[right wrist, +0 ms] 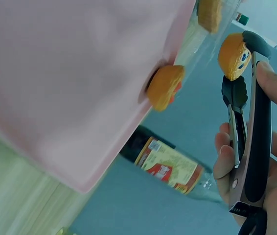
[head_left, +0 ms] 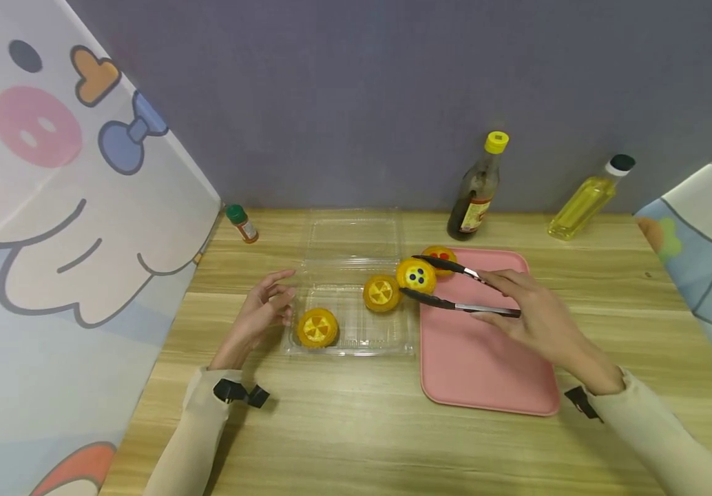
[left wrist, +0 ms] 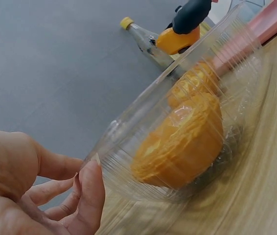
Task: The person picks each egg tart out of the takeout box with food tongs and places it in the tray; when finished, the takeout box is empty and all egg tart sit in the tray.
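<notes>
My right hand [head_left: 536, 317] grips a pair of black-tipped tongs [head_left: 486, 309]. Between the tong tips is an egg tart with blueberries [head_left: 416, 276], held up near the container's right side, as the right wrist view also shows. At the left, my left hand [head_left: 261, 313] pinches the rim of a clear plastic container [left wrist: 121, 129] between thumb and finger. The container's lid [head_left: 352, 238] lies folded back. Inside, one tart with orange wedges [head_left: 317, 328] sits at the front left and a similar tart [head_left: 382, 293] at the back right.
A pink tray [head_left: 486, 372] stands right of the container, with a red-topped tart [head_left: 439, 258] at its back left corner. Behind are a dark sauce bottle [head_left: 474, 200] and an oil bottle [head_left: 582, 207]. A small green-capped jar [head_left: 243, 224] stands back left, near the wall.
</notes>
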Action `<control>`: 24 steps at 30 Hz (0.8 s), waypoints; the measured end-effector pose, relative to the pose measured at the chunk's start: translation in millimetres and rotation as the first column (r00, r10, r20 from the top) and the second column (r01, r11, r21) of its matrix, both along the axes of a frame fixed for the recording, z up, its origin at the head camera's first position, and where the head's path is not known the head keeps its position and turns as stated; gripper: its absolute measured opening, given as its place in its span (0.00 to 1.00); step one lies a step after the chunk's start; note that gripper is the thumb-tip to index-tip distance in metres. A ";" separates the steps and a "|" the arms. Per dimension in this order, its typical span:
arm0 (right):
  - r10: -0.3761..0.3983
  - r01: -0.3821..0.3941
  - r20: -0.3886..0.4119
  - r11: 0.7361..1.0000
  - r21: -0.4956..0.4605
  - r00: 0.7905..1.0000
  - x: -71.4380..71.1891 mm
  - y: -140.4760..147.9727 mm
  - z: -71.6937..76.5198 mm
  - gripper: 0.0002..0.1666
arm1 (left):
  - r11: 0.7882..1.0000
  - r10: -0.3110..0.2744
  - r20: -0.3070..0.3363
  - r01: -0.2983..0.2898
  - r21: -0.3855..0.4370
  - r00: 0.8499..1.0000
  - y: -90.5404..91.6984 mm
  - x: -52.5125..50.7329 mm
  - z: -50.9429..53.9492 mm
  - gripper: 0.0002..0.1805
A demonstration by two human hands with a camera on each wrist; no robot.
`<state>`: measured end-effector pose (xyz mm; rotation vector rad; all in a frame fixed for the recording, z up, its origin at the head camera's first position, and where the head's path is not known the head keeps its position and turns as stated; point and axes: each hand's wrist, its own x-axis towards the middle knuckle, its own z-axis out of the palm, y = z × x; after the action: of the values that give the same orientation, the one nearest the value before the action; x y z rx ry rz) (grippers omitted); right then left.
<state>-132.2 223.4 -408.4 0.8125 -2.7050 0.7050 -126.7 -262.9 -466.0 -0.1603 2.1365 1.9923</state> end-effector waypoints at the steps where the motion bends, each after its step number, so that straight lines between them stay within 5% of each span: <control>1: -0.009 0.009 -0.005 1.000 0.002 1.000 -0.2 2.1 -0.4 0.41 | 1.000 0.000 -0.002 0.000 0.000 1.000 0.1 0.3 0.3 0.29; 12: -0.088 0.089 -0.059 0.996 0.018 0.994 -3.0 30.8 -8.1 0.42 | 1.000 -0.002 -0.002 0.002 -0.008 1.000 0.4 1.2 0.6 0.29; 24: -0.187 0.187 -0.021 0.981 0.045 0.982 -5.4 67.3 -20.0 0.41 | 1.000 -0.005 -0.006 0.004 -0.003 1.000 -0.3 0.8 -1.0 0.29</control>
<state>-137.5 290.7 -428.3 0.5608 -2.7457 0.5913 -125.9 -263.2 -467.0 -0.1501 2.1422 1.9893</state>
